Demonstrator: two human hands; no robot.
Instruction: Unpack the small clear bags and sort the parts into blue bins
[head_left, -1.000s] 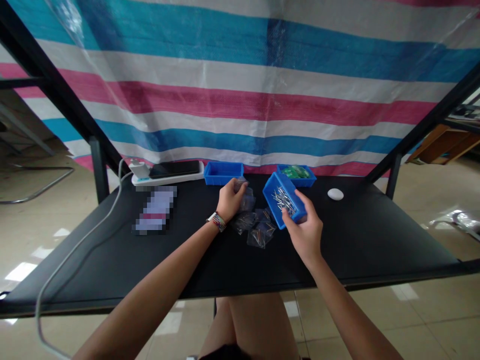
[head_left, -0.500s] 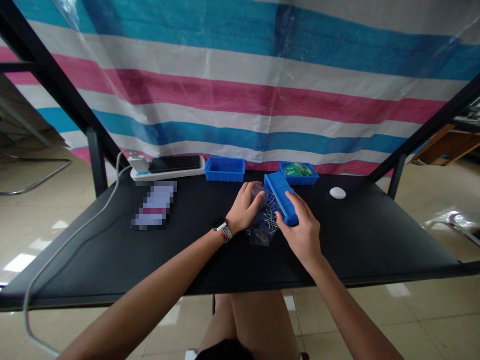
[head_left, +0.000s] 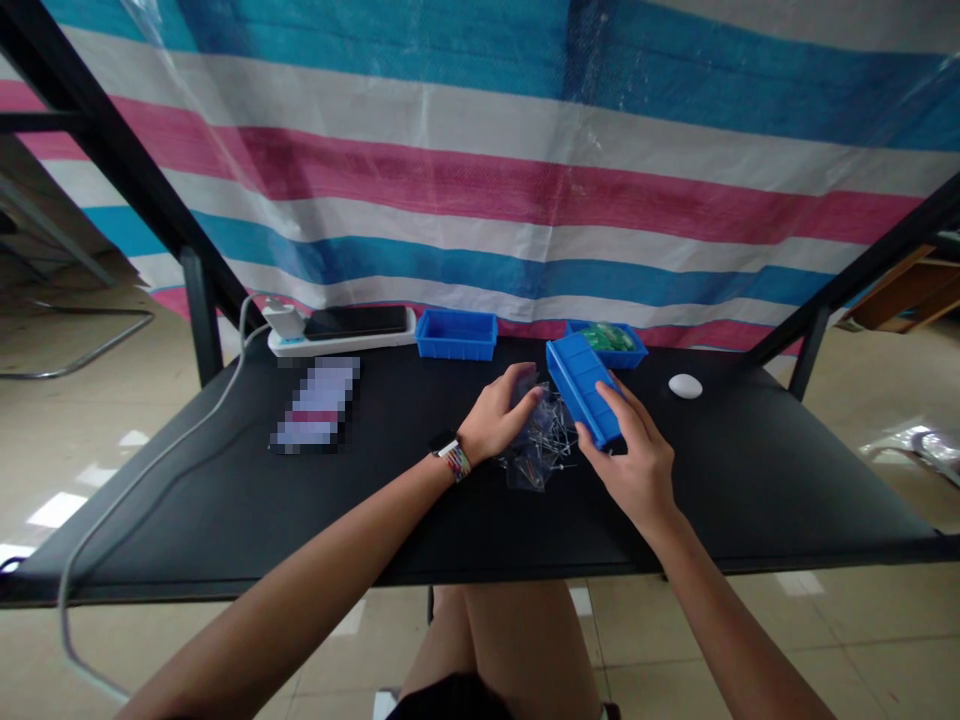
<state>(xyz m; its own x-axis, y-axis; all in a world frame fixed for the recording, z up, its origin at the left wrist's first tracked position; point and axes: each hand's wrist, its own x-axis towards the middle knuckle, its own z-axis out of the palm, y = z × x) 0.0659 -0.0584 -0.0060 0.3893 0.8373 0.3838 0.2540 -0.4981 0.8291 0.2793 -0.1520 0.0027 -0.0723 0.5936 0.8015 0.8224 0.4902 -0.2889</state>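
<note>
Right hand [head_left: 637, 455] grasps blue bin [head_left: 585, 385], thumb and fingers closed on its sides; bin tipped over, underside showing, just above the table [head_left: 787, 490]. Pins [head_left: 555, 430] lie heaped beside it among clear bags [head_left: 529, 472]. Tip-out appears largely done; pins remaining inside: hidden. Pins and bags lie mixed, bin not yet righted. Left hand [head_left: 496, 412] half-curled at bags; cannot tell whether gripping.

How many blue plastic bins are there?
3: a tipped bin in the right hand, an upright bin beside the white power strip, and a partly covered bin holding green things. I see no others.
</note>
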